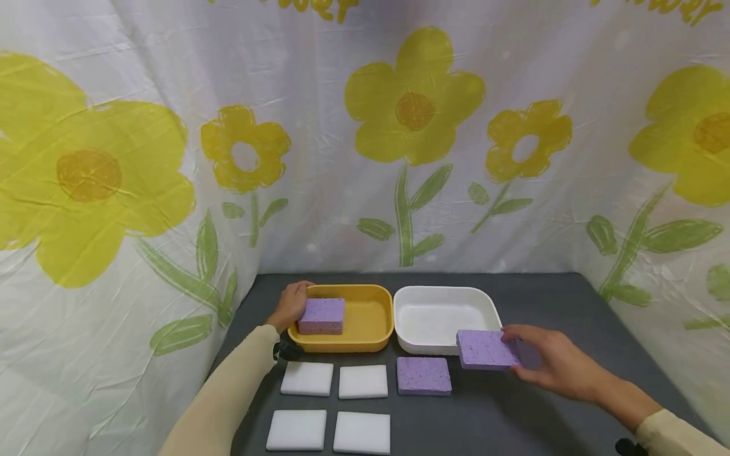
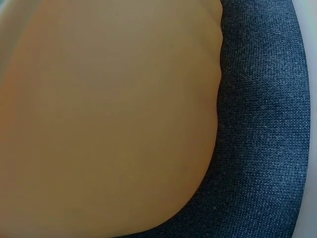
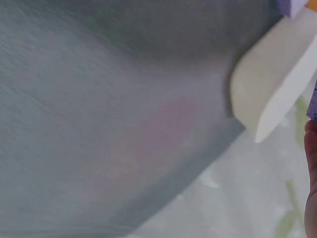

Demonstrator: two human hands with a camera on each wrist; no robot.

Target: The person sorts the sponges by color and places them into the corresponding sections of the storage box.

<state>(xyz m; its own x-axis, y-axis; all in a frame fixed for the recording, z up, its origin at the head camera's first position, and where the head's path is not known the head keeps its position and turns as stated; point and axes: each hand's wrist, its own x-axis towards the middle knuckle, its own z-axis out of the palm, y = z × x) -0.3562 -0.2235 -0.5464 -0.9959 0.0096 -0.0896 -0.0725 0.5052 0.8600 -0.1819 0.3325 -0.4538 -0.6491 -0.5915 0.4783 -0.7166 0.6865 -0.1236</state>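
Observation:
My left hand is at the left end of a yellow tray, its fingers over the rim by the far corner. Inside that tray, right beside the hand, a purple sponge lies flat. With thumb and fingers my right hand pinches another purple sponge by its right end, overlapping the front right corner of a white tray. A third purple sponge lies on the table in front of the white tray. In the right wrist view only the edge of the right hand shows.
White sponge-like blocks lie in two rows at the front left: two nearer the yellow tray and two closer to me. A flowered curtain hangs behind the dark tabletop and along both sides.

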